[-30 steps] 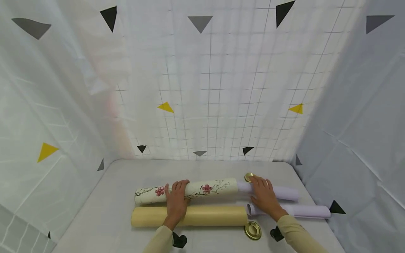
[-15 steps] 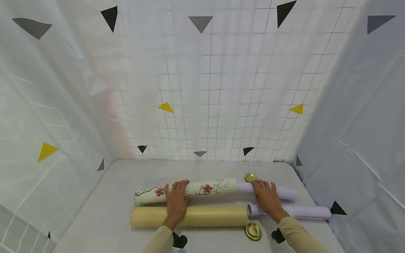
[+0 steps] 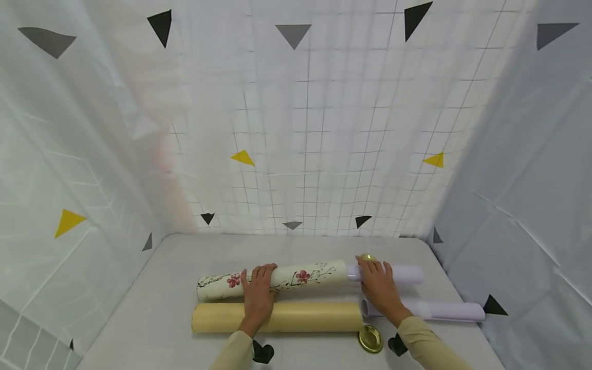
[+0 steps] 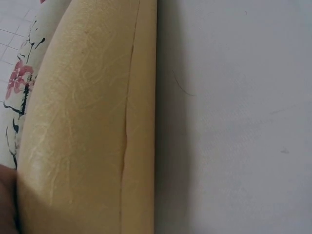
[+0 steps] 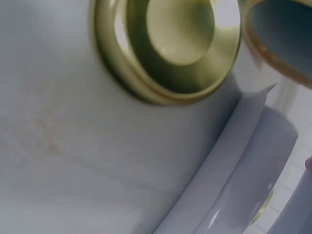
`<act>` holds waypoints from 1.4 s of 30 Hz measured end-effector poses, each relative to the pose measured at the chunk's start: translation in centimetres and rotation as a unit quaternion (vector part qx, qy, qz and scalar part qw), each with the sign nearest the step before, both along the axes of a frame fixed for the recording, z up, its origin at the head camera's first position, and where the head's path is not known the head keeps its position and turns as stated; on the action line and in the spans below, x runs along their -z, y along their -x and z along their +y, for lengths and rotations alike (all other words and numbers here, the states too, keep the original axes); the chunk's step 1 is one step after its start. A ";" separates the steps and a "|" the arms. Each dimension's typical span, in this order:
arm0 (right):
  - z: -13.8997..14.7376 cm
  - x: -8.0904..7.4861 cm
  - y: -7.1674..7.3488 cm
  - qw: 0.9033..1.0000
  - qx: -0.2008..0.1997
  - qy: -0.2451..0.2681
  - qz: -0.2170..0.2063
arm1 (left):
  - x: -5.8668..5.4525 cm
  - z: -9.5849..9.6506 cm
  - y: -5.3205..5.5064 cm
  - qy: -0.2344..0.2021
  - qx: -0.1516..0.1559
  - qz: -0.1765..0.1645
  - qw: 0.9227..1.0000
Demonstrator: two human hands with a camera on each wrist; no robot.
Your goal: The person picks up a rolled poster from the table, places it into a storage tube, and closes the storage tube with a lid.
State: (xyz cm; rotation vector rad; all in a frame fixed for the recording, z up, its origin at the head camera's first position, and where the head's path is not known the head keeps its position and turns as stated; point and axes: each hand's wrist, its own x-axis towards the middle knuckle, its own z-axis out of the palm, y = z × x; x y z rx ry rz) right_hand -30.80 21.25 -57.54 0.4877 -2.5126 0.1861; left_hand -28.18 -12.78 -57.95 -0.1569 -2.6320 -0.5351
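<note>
In the head view my left hand grips a cream cardboard tube with pink blossoms, fingers over its top. A lavender paper roll sticks out of the tube's right end. My right hand holds this roll just outside the tube's mouth, fingers curled over it. Nearer to me lies a plain yellow tube, beneath my left wrist. A second lavender roll lies partly under my right forearm. In the right wrist view that roll shows beside the yellow tube's open end.
One gold lid lies on the white table in front of the yellow tube's right end. Another gold lid sits behind my right hand, partly covered by it. White sheeting with grid lines encloses the table at the back and sides.
The lavender roll in my right hand has slid left, deeper into the floral tube. My right hand shifted slightly right, then left toward the tube's mouth. My left hand has stayed put.
</note>
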 end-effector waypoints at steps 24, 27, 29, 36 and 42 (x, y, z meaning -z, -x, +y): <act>1.9 -0.3 -0.4 0.995 0.051 0.054 -0.061 | 0.0 -0.1 0.0 -0.001 0.004 0.003 1.000; 2.4 -0.2 -0.5 0.993 0.061 0.073 -0.066 | 0.0 -0.1 0.0 0.000 0.006 0.008 1.000; 2.5 -0.2 -0.5 0.993 0.063 0.079 -0.057 | 0.0 -0.1 0.0 0.005 0.006 0.010 1.000; 2.0 -0.3 -0.1 0.995 0.056 0.075 -0.024 | 0.0 -0.3 0.1 0.005 0.006 0.011 1.000; 1.1 0.1 0.4 0.997 0.035 0.068 -0.002 | 0.1 -0.3 0.1 0.011 0.006 0.010 1.000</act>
